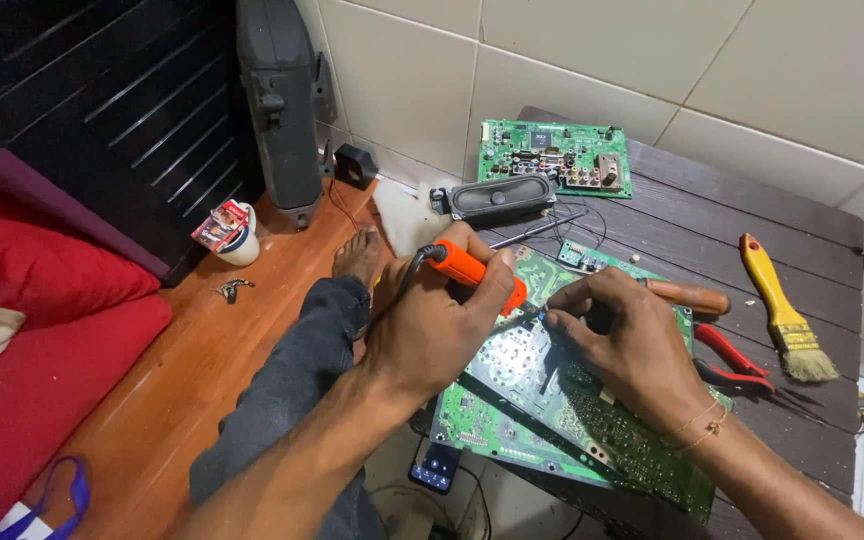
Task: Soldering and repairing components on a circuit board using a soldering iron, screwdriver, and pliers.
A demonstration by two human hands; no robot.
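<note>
- Far left, well away from the work, a white cup (239, 236) with a red packet in it stands on the orange-brown wooden floor (202, 370), with a small bunch of keys (231, 290) just beside it; none of this bears on the step.
- The left hand (432, 330) is closed around the orange plastic handle of a soldering iron (477, 277), its black cord trailing off to the left over the knuckles. The tip points right and down, meeting the board close to the other hand's fingertips.
- The large green circuit board (542, 400) lies tilted, resting against the near left edge of the dark wooden slatted desk (712, 240), its near part hanging over the person's lap. Judging from that, the board could rock; pressing it steady with the heels of both hands would help.
- The right hand (622, 345) is curled, fingertips pinched together at the joint beside the iron's tip. Whether they hold solder wire or a small part I cannot tell.
- To do this well, I would keep the tip on the joint only briefly, keep the fingers off the hot metal, and keep the cord clear of the board.
- Under the board's near edge a dark phone (435, 468) with a lit screen shows.
- Farther right on the desk lie a brown wooden tool handle (692, 296), red-handled pliers (737, 358) and a yellow-handled brush (782, 312).
- At the far side a smaller green circuit board (552, 155) and a black oblong speaker (497, 197) lie near the tiled wall.
</note>
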